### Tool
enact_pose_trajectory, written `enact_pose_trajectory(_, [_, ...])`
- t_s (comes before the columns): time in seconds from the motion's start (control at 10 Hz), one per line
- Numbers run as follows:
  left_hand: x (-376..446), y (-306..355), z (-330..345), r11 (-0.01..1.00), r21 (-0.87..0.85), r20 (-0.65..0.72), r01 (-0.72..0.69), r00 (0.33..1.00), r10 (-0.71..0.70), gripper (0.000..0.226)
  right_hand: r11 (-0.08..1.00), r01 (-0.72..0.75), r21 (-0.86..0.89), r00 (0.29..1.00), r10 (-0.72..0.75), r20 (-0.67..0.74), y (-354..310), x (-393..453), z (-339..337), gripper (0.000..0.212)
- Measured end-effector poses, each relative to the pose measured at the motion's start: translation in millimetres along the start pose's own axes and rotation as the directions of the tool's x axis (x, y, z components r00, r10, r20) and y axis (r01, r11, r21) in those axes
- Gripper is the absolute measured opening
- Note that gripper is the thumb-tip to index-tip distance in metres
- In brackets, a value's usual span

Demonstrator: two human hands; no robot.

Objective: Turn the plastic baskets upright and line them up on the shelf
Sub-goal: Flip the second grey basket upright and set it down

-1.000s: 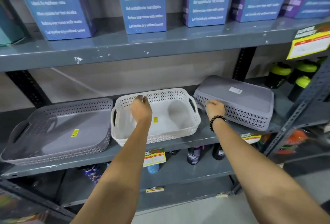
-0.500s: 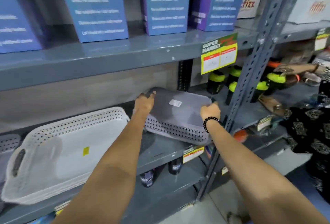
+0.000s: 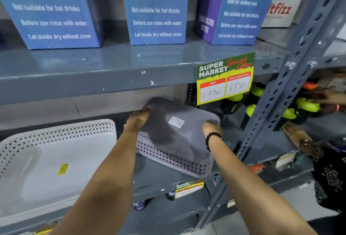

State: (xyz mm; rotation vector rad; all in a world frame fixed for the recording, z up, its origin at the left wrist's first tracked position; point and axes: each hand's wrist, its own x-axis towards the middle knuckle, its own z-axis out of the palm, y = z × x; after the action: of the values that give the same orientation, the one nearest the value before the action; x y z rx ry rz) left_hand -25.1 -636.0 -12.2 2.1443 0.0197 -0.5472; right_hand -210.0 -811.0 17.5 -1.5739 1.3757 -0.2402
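A grey plastic basket (image 3: 174,141) lies upside down on the middle shelf (image 3: 159,180), its flat bottom with a white sticker facing up and its near side tilted. My left hand (image 3: 137,118) grips its far left corner. My right hand (image 3: 212,127), with a black bead bracelet on the wrist, grips its right edge. A white basket (image 3: 56,160) stands upright to the left on the same shelf, with a yellow sticker inside.
Blue boxes (image 3: 155,8) stand on the shelf above, which carries a price tag (image 3: 224,79). A perforated grey upright post (image 3: 292,77) rises right of the basket. Black bottles with green lids (image 3: 250,111) stand behind. Another person's hand (image 3: 297,135) reaches in at right.
My left hand left the white basket and went to the grey one. Both hands now hold the upside-down grey basket, and the view has swung right and closer.
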Motion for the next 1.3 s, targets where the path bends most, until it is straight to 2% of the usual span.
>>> enact_pose_trajectory(0.1, [-45,4,-4,0.994,-0.105,-0.206,-0.031,0.979,0.009,0.085,0.981,0.049,0.186,0.989,-0.021,-0.146,-9,-10,7,0.07])
enact_pose_trajectory(0.2, [-56,-1,-7,0.901,-0.371,-0.375,-0.224,0.924,0.076,0.064,0.886,0.241,0.396,0.956,-0.146,-0.256,-16,-15,4,0.066])
enact_pose_trajectory(0.3, [-72,-13,-16,0.575,-0.74,-0.422,-0.349,0.907,0.007,0.044,0.617,0.358,0.701,0.927,-0.142,-0.348,-31,-30,-9,0.057])
enact_pose_trajectory(0.4, [-74,-29,-28,0.386,-0.888,-0.284,-0.249,0.958,-0.036,0.044,0.468,0.203,0.86,0.977,-0.045,-0.207,-24,-29,-17,0.063])
enact_pose_trajectory(0.5, [-73,-47,-51,0.475,-0.873,-0.11,-0.111,0.993,0.031,0.05,0.456,0.017,0.89,1.0,0.011,-0.024,0,-28,-26,0.072])
enact_pose_trajectory(0.6, [-78,-50,-62,0.651,-0.758,-0.015,-0.042,0.999,0.046,0.041,0.582,0.006,0.813,1.0,0.022,-0.023,14,-24,-29,0.064])
enact_pose_trajectory(0.7, [-93,-41,-64,0.929,-0.369,-0.045,0.001,0.999,-0.019,0.022,0.702,0.009,0.712,0.994,0.068,-0.08,25,-28,-29,0.057])
enact_pose_trajectory(0.8, [-105,-37,-57,0.992,0.124,-0.214,-0.024,0.975,0.051,0.02,0.852,0.025,0.522,0.988,0.058,-0.143,28,-26,-29,0.051])
enact_pose_trajectory(0.9, [-123,-40,-39,0.889,0.455,-0.365,-0.047,0.901,0.234,0.026,0.944,0.012,0.329,0.993,0.026,-0.113,37,-17,-34,0.044])
enact_pose_trajectory(1.1, [-121,-58,-29,0.796,0.605,-0.357,-0.019,0.887,0.292,0.031,0.997,0.035,0.074,0.999,-0.033,-0.023,51,-18,-25,0.041])
enact_pose_trajectory(1.2, [-118,-68,-29,0.786,0.617,-0.331,-0.036,0.894,0.301,0.034,0.996,0.025,0.082,0.999,-0.022,-0.03,55,-18,-23,0.04])
enact_pose_trajectory(1.3, [-121,-75,-29,0.804,0.589,-0.309,-0.081,0.897,0.317,0.037,0.998,0.056,0.041,0.992,-0.05,-0.118,58,-21,-15,0.043])
